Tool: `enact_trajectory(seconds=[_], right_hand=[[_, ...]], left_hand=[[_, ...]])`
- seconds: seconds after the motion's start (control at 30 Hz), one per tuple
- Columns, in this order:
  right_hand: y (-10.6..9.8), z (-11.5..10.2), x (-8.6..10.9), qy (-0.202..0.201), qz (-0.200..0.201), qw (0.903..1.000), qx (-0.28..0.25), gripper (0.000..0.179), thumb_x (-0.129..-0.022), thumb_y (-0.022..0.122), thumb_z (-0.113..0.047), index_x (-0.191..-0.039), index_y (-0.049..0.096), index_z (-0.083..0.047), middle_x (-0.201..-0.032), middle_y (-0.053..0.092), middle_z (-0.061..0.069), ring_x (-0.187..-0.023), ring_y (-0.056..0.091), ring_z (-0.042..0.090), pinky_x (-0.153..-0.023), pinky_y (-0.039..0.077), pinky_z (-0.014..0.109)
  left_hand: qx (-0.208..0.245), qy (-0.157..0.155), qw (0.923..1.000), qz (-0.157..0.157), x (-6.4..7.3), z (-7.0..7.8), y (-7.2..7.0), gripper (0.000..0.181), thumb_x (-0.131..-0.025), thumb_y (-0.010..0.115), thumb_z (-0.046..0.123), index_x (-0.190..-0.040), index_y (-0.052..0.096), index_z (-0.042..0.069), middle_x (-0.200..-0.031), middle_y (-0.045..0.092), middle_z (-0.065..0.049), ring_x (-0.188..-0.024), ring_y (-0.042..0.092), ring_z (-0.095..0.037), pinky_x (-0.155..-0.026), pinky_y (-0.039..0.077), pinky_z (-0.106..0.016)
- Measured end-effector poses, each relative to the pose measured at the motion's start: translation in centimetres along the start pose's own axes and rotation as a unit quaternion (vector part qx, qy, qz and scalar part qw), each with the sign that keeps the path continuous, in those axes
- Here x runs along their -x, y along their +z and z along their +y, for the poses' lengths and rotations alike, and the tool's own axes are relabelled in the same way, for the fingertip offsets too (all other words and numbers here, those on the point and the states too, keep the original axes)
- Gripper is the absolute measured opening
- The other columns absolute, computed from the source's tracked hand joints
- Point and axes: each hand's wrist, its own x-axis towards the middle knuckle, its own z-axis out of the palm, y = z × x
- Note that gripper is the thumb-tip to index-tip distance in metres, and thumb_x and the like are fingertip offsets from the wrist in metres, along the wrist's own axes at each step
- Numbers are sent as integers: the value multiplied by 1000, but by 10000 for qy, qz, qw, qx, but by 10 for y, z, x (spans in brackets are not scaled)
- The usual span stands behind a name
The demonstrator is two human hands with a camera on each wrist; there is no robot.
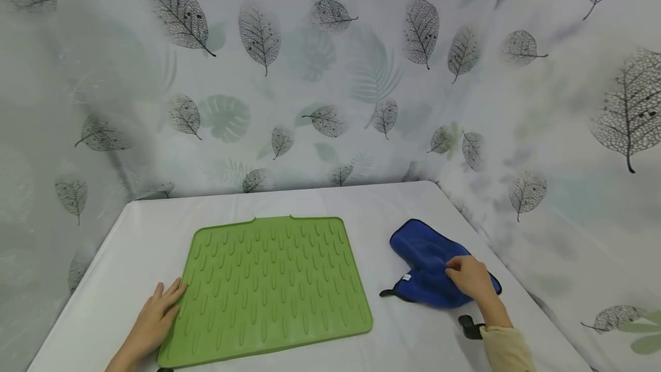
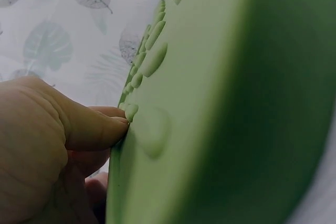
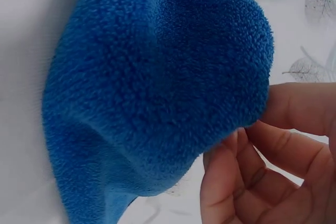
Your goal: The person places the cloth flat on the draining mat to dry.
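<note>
Steadying green mat [image 1: 268, 286], lower ctr. of frame, prob. best w/ light pressure; pinching blue cloth [image 1: 420, 251], lower right, w/ R hand [image 1: 470, 277], firmly to avoid slipping; resting L hand [image 1: 152, 321] w/ extended fingers on mat's left edge.

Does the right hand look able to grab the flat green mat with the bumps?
Probably yes: nothing stands between the fuzzy blue cloth and the flat, bumpy green mat. But the right hand is pinching that cloth, so it might need to let go first.
</note>
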Motion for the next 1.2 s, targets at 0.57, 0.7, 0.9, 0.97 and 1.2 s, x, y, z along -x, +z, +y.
enact_trajectory(seconds=[0.57, 0.7, 0.9, 0.97, 1.2], right_hand=[[-21, -24, -16, -501, 1021, 9931, -269, 16, -91, 60, -4, -99, 68, 7, -87, 69, 22, -72, 64, 28, -61, 51, 39], [-29, -33, -21, -615, 1279, 9895, -270, 17, -91, 60, -4, -99, 69, 7, -87, 70, 22, -72, 64, 29, -61, 51, 38], [-44, -55, -28, -745, 1535, 9850, -244, 18, -91, 59, -5, -100, 69, 7, -87, 69, 23, -74, 63, 31, -63, 51, 41], [-48, -62, -32, -821, 1602, 9834, -235, 17, -91, 60, -6, -99, 69, 6, -87, 69, 22, -73, 63, 31, -62, 50, 39], [-59, -92, -44, -1132, 1650, 9794, -281, 14, -91, 61, -6, -96, 71, 3, -87, 68, 20, -74, 61, 29, -64, 46, 37]], left_hand=[[24, -73, 10000, 26, 2, 0, -2, 46, -99, 46, 3, -142, 38, -11, -154, 21, -32, -142, 2, -58, -112, -1, -71], [62, -49, 10000, 29, 2, 0, -1, 46, -99, 46, 3, -142, 38, -11, -154, 21, -32, -142, 2, -58, -112, -1, -70], [71, -95, 9999, 29, 2, 0, 0, 47, -99, 45, 4, -143, 37, -10, -155, 21, -30, -143, 2, -57, -113, -2, -68], [101, -115, 9999, 23, 2, 0, -1, 47, -98, 45, 4, -143, 37, -10, -155, 20, -30, -143, 1, -56, -114, -3, -68], [150, -140, 9998, 6, 2, 1, -1, 48, -97, 45, 3, -143, 37, -11, -155, 20, -30, -143, 1, -56, -114, -4, -67]])
